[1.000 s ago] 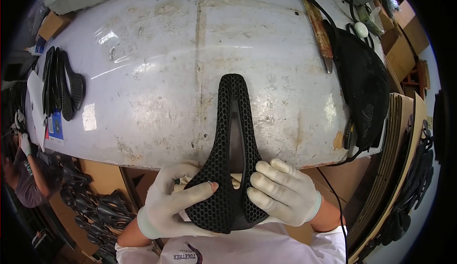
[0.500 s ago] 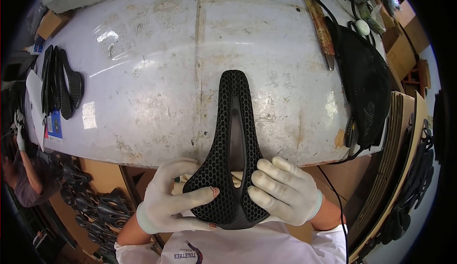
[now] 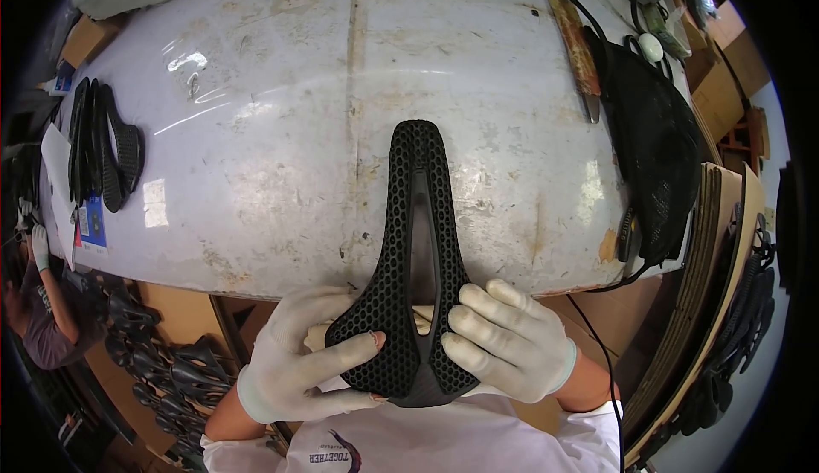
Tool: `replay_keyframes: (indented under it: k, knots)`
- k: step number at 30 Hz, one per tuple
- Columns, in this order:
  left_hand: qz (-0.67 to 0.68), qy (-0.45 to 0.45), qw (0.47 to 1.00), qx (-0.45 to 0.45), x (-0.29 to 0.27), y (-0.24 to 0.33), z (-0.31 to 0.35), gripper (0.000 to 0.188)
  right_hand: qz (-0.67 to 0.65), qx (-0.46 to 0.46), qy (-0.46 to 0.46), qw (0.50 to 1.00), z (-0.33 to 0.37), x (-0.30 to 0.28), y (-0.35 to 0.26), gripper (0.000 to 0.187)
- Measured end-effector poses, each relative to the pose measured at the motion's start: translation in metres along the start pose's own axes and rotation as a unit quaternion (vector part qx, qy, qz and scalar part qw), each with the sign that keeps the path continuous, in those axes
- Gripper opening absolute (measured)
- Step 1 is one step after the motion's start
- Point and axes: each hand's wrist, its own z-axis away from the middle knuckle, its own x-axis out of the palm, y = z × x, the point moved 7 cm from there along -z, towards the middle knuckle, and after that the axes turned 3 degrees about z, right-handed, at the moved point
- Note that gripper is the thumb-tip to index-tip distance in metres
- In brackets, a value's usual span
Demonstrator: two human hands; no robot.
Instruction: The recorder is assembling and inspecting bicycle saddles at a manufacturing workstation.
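A black bicycle saddle (image 3: 398,302) with a honeycomb lattice surface and a long central slot is held at the table's near edge, its narrow nose pointing away from me. My left hand (image 3: 311,358), in a white glove with bare fingertips showing, grips the wide rear's left side, thumb on top. On the right side, the gloved fingers of my right hand (image 3: 505,341) lie across the saddle's top and edge; that thumb is hidden. Some pale cloth-like material shows through the slot and beside the left edge.
The worn white table (image 3: 256,174) carries several black saddles (image 3: 107,145) at left, a rusty-handled blade (image 3: 573,42) and a black mesh bag (image 3: 657,149) at right. More saddles (image 3: 196,371) sit low at left, near another person's gloved hand (image 3: 40,247). Cardboard sheets (image 3: 695,302) stand at right.
The saddle has tilted or shifted very slightly, its nose a little farther up the view. Both hands keep their hold. The co-worker's arm has moved a little.
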Motion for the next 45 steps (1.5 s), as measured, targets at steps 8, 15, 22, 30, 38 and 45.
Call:
replay_keyframes:
  k: [8,15,22,30,38,45]
  knots:
    - [-0.018,-0.015,1.000,0.011,0.002,-0.005,0.008,0.066,-0.010,0.011,-0.011,1.000,-0.001,0.002,0.001,0.030]
    - [-0.017,-0.047,0.999,0.006,0.020,-0.012,0.020,0.090,-0.011,0.011,-0.021,1.000,0.001,0.002,0.000,0.034]
    - [-0.232,-0.009,0.972,0.037,0.027,0.008,0.014,0.050,0.001,0.001,-0.018,1.000,0.007,0.004,-0.003,0.036]
    - [-0.247,-0.057,0.958,0.131,0.038,0.012,0.009,0.030,-0.019,-0.001,-0.020,1.000,0.012,0.006,0.001,0.036]
    - [-0.086,-0.109,0.985,0.104,0.030,-0.010,0.006,0.040,-0.042,0.016,-0.027,0.999,0.012,0.007,0.004,0.033]
    - [0.414,0.042,0.870,-0.264,0.014,-0.057,-0.050,0.080,-0.023,-0.038,-0.046,0.998,0.016,0.014,0.005,0.030]
